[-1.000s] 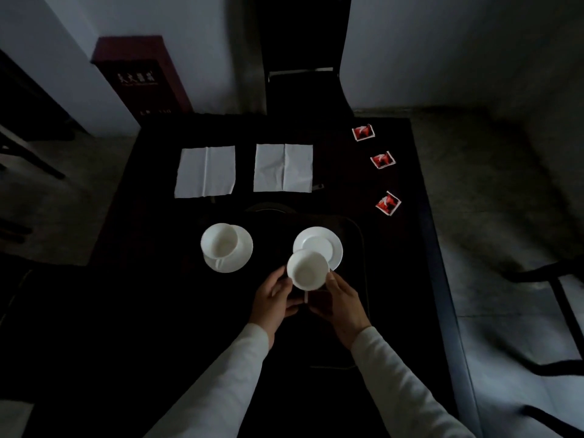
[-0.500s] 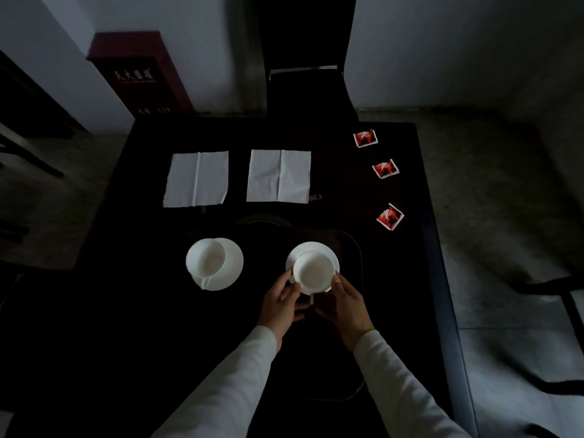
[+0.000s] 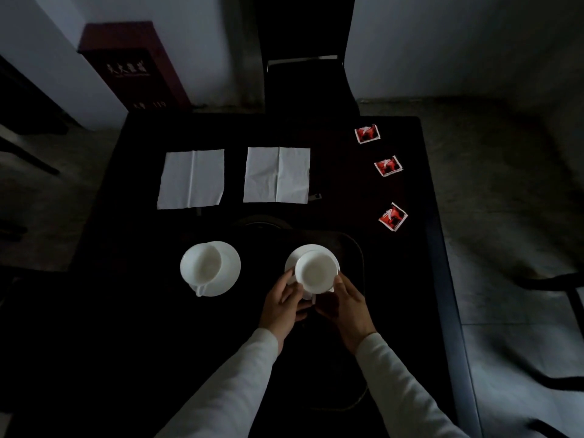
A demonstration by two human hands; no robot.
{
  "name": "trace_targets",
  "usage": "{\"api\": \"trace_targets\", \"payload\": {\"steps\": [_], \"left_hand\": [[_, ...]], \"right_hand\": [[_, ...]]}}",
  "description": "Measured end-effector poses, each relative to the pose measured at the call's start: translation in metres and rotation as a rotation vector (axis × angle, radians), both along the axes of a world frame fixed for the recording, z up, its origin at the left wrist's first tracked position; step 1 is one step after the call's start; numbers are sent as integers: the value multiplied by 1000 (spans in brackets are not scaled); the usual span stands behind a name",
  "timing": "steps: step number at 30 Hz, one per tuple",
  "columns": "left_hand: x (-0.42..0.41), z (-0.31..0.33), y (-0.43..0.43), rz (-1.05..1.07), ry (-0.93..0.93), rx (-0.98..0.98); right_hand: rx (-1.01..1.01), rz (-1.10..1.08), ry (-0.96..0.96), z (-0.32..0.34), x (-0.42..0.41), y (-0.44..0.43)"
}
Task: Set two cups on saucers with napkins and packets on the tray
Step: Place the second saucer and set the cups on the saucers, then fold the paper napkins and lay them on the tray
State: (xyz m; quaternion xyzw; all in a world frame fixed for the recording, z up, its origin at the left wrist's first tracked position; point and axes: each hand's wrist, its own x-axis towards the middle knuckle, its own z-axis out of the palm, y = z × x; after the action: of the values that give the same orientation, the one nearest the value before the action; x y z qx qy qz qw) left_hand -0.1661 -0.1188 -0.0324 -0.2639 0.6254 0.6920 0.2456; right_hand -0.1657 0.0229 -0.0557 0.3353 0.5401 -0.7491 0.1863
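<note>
A white cup (image 3: pixel 316 271) sits on a white saucer (image 3: pixel 303 249) at the far end of a dark tray (image 3: pixel 355 248). My left hand (image 3: pixel 284 303) and my right hand (image 3: pixel 346 306) cradle this cup from its near sides. To the left stands a second cup (image 3: pixel 200 265) on its saucer (image 3: pixel 229 268), on the dark table outside the tray's visible rim. Two white napkins (image 3: pixel 191 178) (image 3: pixel 277 174) lie unfolded farther back. Three red packets (image 3: pixel 367 133) (image 3: pixel 388 165) (image 3: pixel 392 216) lie in a line at the right.
The dark table (image 3: pixel 420 216) ends at a bluish right edge. A black chair (image 3: pixel 305 80) stands behind the table, a dark red box (image 3: pixel 132 66) against the wall at back left. Chair legs (image 3: pixel 556 289) show on the floor at right.
Both hands carried the cup away from me and set it over the saucer on the tray. The left cup and saucer stayed put.
</note>
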Motion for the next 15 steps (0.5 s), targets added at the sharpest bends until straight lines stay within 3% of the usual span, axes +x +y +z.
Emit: {"api": "trace_targets", "payload": {"steps": [10, 15], "left_hand": [[-2, -4, -2, -1, 7, -12], [5, 0, -8, -116, -13, -65]], "right_hand": [[-22, 4, 11, 6, -2, -1], [25, 40, 37, 12, 4, 3]]}}
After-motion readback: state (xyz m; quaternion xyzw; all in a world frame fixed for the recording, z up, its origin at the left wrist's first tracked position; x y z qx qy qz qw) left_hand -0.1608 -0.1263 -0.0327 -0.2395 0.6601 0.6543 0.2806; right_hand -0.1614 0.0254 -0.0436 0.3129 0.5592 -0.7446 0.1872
